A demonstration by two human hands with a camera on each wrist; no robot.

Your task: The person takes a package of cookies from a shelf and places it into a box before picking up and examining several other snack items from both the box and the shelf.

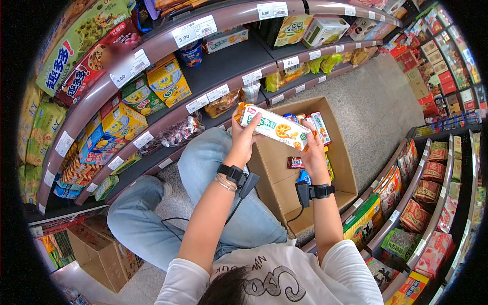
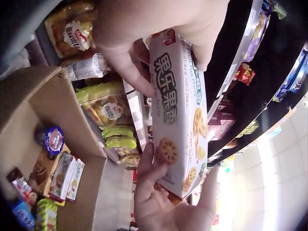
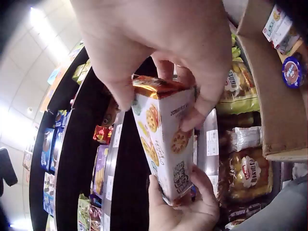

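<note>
Both hands hold a long white biscuit box (image 1: 274,126) with orange ends and round biscuits printed on it. My left hand (image 1: 246,136) grips its left end, thumb across the printed face. At the other end, the fingers and thumb of my right hand (image 1: 314,155) pinch the box near its orange end. The left wrist view shows the box's green lettering, with the left hand over the top end and the right hand under the lower one. Below the box stands an open cardboard carton (image 1: 277,188) holding several packets, among them a blue-lidded cup (image 2: 50,139) and white boxes (image 2: 66,178).
A curved shelf unit (image 1: 229,56) with boxed and bagged snacks runs along the left and far side. More shelves of packets (image 1: 432,178) stand at right. Another cardboard box (image 1: 104,251) sits on the floor at lower left. The person's bent knees (image 1: 203,157) are beside the carton.
</note>
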